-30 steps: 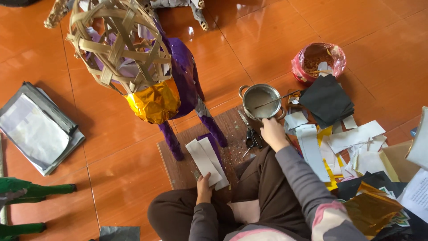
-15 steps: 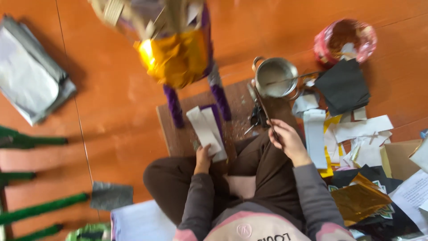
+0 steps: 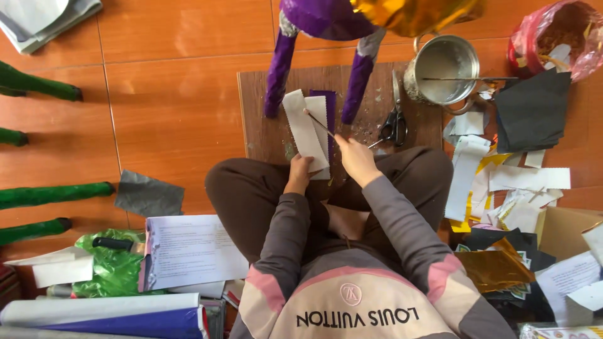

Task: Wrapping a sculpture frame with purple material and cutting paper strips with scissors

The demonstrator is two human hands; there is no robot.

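While the left hand (image 3: 300,176) is pinching the white paper strips (image 3: 306,129) lying lengthwise away from the body, I am seeing the right hand (image 3: 355,160) gripping a thin stick (image 3: 319,122) angled up-left.

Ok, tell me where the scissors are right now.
In the head view, the scissors lie on the brown board, right of the purple legs, just below-left of the metal pot and beyond the right hand.

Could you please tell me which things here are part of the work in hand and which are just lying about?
In use: left hand, paper strips, right hand, thin stick, board.
Lying about: scissors, metal pot, grey scrap, green bag.
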